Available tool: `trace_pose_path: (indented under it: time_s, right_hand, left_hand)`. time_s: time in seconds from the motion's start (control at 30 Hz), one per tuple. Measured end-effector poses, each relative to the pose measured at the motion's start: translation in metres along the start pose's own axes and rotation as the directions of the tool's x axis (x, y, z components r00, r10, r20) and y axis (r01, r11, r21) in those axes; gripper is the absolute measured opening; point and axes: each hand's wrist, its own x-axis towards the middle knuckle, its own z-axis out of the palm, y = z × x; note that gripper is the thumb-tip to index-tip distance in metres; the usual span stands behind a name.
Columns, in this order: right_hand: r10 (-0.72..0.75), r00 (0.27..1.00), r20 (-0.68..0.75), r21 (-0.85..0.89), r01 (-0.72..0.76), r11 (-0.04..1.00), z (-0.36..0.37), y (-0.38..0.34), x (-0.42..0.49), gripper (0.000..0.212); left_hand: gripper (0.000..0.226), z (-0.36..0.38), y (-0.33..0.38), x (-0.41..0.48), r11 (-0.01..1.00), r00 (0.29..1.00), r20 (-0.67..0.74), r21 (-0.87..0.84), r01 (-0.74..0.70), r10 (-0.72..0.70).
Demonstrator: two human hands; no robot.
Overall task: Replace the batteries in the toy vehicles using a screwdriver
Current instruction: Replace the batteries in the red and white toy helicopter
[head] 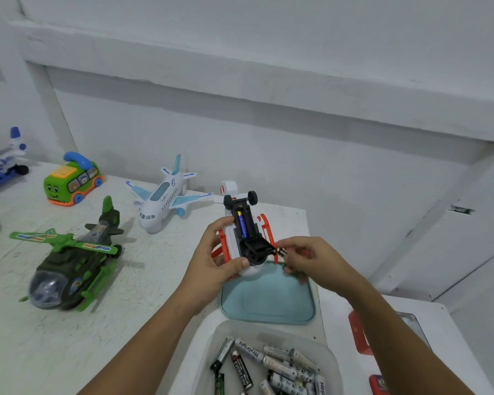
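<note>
My left hand (pixel 216 259) grips a white and orange toy helicopter (pixel 241 232) turned belly-up above the table. Its black battery compartment is open, and one blue battery (pixel 242 223) lies inside. My right hand (pixel 308 259) pinches a dark battery (pixel 280 251) by its end, right beside the toy's black front wheel block. A clear plastic tub (pixel 271 363) with several loose batteries stands near the bottom of the view. No screwdriver shows clearly in view.
A teal lid (pixel 268 295) lies under my hands. On the white table to the left stand a green toy helicopter (pixel 69 260), a white and blue toy plane (pixel 163 199), a green toy bus (pixel 73 179) and a blue and white toy (pixel 0 161). A red object (pixel 360 334) lies at the right.
</note>
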Motion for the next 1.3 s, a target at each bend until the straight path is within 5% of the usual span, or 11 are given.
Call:
trace_pose_path:
  time_s: [0.17, 0.37, 0.77, 1.3]
  right_hand:
    - [0.058, 0.996, -0.068, 0.466, -0.02, 0.885, -0.01, -0.025, 0.004, 0.032]
    - [-0.044, 0.983, -0.18, 0.572, 0.141, 0.808, -0.01, -0.046, 0.012, 0.031]
    - [-0.358, 0.874, -0.329, -0.052, 0.362, 0.931, 0.023, -0.074, 0.017, 0.021]
    - [-0.412, 0.892, -0.187, -0.257, 0.361, 0.897, 0.022, -0.066, 0.019, 0.031]
  left_hand:
    - [0.072, 0.001, 0.002, -0.003, 1.0, 1.0, 0.002, 0.005, -0.002, 0.002]
    - [0.073, 0.002, 0.004, -0.004, 1.0, 1.0, 0.025, 0.009, -0.001, 0.001]
    - [0.074, 0.005, 0.003, -0.006, 0.999, 0.999, 0.05, 0.047, -0.005, 0.003]
    - [0.072, 0.008, 0.003, -0.005, 0.995, 0.998, 0.006, 0.076, -0.065, 0.065]
